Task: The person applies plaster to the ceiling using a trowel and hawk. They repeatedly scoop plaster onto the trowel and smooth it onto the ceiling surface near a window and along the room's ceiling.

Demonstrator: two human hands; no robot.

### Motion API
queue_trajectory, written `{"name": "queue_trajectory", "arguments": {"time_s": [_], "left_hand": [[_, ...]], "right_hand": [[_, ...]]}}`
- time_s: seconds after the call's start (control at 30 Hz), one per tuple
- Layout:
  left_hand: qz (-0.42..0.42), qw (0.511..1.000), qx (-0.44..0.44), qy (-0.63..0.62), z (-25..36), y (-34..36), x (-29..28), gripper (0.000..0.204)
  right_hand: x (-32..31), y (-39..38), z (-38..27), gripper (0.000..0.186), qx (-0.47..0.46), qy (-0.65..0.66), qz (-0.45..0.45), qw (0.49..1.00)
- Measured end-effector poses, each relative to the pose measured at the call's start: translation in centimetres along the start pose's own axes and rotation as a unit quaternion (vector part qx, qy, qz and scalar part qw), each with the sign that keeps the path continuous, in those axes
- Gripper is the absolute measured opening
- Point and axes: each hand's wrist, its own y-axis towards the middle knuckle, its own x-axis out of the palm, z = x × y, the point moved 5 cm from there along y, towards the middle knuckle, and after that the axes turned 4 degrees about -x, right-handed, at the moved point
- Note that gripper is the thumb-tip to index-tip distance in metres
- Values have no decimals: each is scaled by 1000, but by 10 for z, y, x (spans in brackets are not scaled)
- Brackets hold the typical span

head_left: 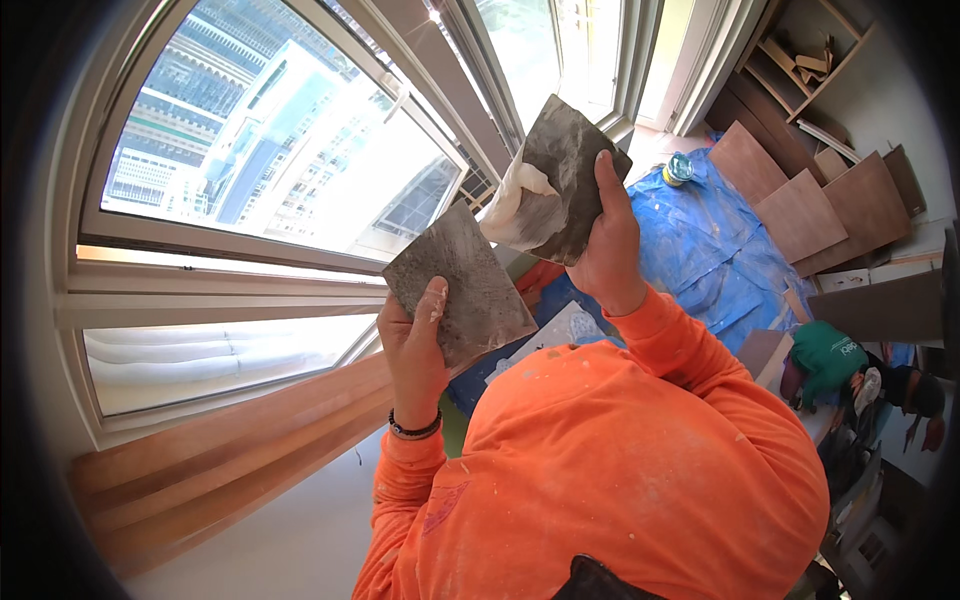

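Observation:
My left hand [415, 345] grips a square grey plate [470, 290] with a scuffed, dusty face, thumb on top. White smears mark that thumb. In my right hand [610, 255] is a second grey plate [578, 165], tilted and held a little higher and farther off. A thick lump of white putty [522, 210] clings to its left side. The inner edges of the two plates are close together; whether they touch I cannot tell. The fingers beneath both plates are mostly hidden.
A large window [270, 150] stands at left above a wooden ledge [250, 440]. Blue plastic sheeting [710, 235] covers floor at right, with a small tub [678, 170] on it. Brown boards [800, 215] lean by a shelf [810, 55]. Green fabric [825, 355] lies among clutter.

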Motion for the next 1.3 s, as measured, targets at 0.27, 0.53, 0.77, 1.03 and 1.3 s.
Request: {"name": "queue_trajectory", "arguments": {"time_s": [0.27,0.53,0.77,1.03,1.3], "left_hand": [[81,982,148,80,1,19,22,22],[-263,761,522,280,11,-36,104,42],[-294,716,436,459,-29,-1,116,44],[41,933,218,285,-12,53,92,42],[-327,920,-213,47,-78,67,124,51]], "right_hand": [[10,-39,-6,50,120,-378,-167,903],[-23,-47,-28,39,168,71,42,982],[-53,-55,-78,38,103,73,84,988],[-71,-55,-109,40,-23,50,99,994],[-59,-66,-78,38,91,104,82,987]]}}
